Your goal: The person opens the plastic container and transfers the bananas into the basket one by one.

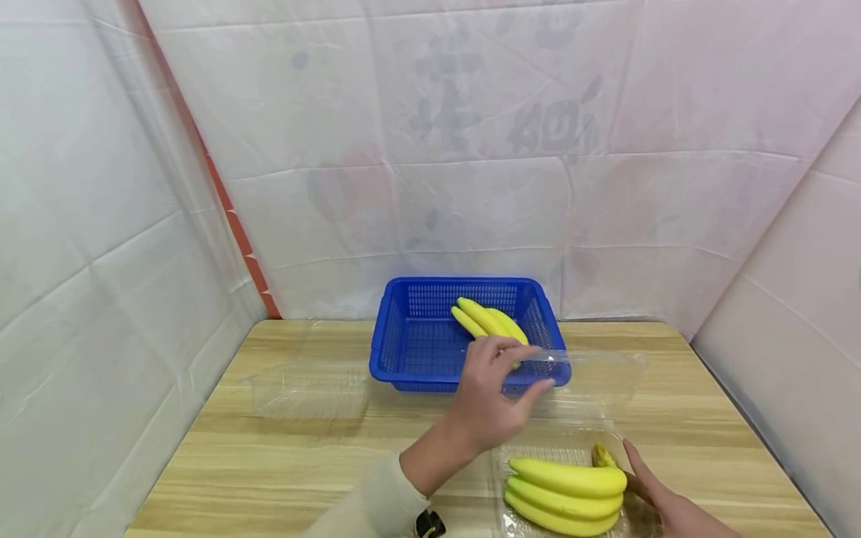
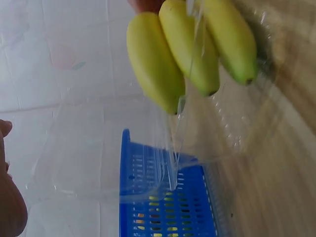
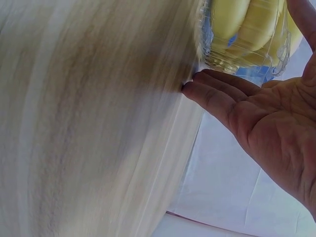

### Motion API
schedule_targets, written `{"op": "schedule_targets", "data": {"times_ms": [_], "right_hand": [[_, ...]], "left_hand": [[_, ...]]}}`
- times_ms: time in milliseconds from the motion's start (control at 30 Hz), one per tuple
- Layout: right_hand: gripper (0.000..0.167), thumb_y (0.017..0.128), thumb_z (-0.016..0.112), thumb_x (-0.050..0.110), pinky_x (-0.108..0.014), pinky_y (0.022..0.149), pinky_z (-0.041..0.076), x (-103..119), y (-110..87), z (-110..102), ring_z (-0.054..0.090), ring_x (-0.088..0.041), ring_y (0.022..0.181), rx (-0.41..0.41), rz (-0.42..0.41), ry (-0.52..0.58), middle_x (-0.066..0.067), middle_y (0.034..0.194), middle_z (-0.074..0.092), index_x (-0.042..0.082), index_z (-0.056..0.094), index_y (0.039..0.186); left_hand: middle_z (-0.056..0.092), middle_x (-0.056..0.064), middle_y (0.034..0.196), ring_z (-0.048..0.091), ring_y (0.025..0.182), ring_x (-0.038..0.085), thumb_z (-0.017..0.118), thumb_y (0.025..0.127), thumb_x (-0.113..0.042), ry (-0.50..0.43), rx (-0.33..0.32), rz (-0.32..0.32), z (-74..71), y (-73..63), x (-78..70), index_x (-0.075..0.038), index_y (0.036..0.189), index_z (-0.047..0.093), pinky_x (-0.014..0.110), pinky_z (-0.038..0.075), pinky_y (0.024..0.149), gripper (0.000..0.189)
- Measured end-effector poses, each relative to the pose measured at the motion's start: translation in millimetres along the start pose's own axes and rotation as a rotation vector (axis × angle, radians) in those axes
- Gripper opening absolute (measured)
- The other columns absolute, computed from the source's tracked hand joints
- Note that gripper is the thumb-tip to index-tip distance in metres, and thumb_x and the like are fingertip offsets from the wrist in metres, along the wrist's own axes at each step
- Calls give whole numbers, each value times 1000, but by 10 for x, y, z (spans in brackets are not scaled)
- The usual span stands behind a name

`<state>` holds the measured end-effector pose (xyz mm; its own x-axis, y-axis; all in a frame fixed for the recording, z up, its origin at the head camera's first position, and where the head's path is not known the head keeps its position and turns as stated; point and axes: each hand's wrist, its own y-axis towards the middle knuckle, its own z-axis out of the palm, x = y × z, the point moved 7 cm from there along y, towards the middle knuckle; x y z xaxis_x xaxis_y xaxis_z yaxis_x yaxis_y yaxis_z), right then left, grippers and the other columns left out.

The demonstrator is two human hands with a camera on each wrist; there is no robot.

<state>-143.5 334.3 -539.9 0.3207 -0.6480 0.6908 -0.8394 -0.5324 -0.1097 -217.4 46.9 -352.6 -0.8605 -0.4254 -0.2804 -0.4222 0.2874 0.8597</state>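
Observation:
A bunch of yellow bananas (image 1: 568, 486) with slightly green tips lies in a clear plastic clamshell box (image 1: 500, 489) at the table's front right. Its transparent lid (image 1: 599, 381) stands raised behind the fruit. My left hand (image 1: 491, 392) is over the table by the lid's left part, thumb and fingers apart in a C shape. In the left wrist view, a gap shows between that hand (image 2: 11, 190) and the lid (image 2: 98, 148). At the box's right side is my right hand (image 1: 655, 489); the right wrist view shows its fingers (image 3: 217, 96) extended alongside the box, thumb spread.
A blue perforated basket (image 1: 410, 377) stands at the back middle, with more bananas (image 1: 494, 321) inside on its right. Left of it sits another clear plastic box (image 1: 309, 392), its lid raised. White sheeting (image 1: 403, 209) hangs behind and beside the wooden table (image 1: 222, 478).

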Motion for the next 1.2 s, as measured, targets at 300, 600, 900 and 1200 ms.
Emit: {"op": "schedule_targets", "data": {"times_ms": [300, 600, 900, 1200], "right_hand": [[123, 102, 73, 19, -14, 91, 50, 73, 15, -37, 41, 26, 123, 107, 141, 181, -57, 152, 32, 5, -35, 160], [123, 102, 72, 16, -13, 91, 49, 67, 23, -2, 40, 26, 124, 119, 118, 214, -58, 152, 29, 4, -36, 159], [122, 101, 73, 19, -13, 90, 49, 82, 14, 8, 40, 27, 123, 112, 138, 194, -56, 153, 33, -3, -32, 159], [119, 103, 72, 22, -12, 90, 48, 147, 14, -23, 40, 28, 122, 130, 170, 192, -56, 153, 32, -9, -30, 157]], "left_hand": [[74, -13, 112, 65, 106, 2, 73, 99, -41, 39, 398, 181, 315, -334, -412, -24, 121, 77, 11, 44, 96, 28], [68, -18, 136, 62, 127, 2, 54, 105, -63, 89, 920, 2, 732, -763, -332, -34, 139, 67, 21, 47, 107, 47], [58, -19, 145, 54, 133, 0, 62, 98, -69, 73, 1133, -110, 921, -1013, -228, -38, 155, 50, 25, 43, 111, 65], [64, -25, 118, 58, 104, -6, 79, 85, -70, 109, 1101, -122, 1006, -1080, -167, -39, 140, 57, 19, 45, 93, 66]]}}
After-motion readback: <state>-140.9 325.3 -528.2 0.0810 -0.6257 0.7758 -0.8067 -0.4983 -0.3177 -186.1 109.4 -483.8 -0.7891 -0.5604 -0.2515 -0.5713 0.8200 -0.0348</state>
